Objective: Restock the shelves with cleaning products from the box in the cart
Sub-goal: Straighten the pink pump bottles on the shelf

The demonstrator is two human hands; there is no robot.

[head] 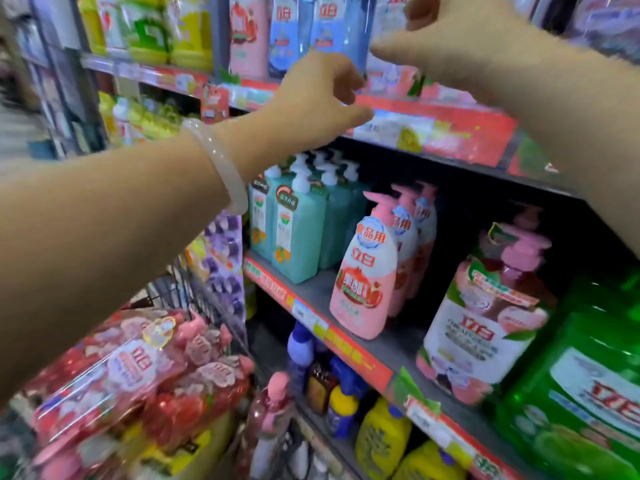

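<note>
Both of my hands were raised to the upper shelf (433, 123) with its red price strip. My left hand (311, 95), a pale bangle (221, 168) on its wrist, hung just in front of the shelf edge with the fingers loosely curled and grasping nothing. My right hand (446, 32) reached higher, up among the blue refill pouches (325, 26) standing on that shelf; motion blur kept me from telling whether its fingers gripped a pouch or only touched one. On the shelf below stood teal pump bottles (298, 233) at the left, a row of pink pump bottles (367, 282) beside them, then a larger pink-and-white bottle (481, 330) and green packs (581, 393) at the right. The wire cart (194, 289) sat at lower left, close against the shelving, loaded with shrink-wrapped packs of pink-capped cleaning products (138, 379); I could not make out the box itself. A single pink-capped bottle (273, 410) stood upright between the cart and the bottom shelf.
</note>
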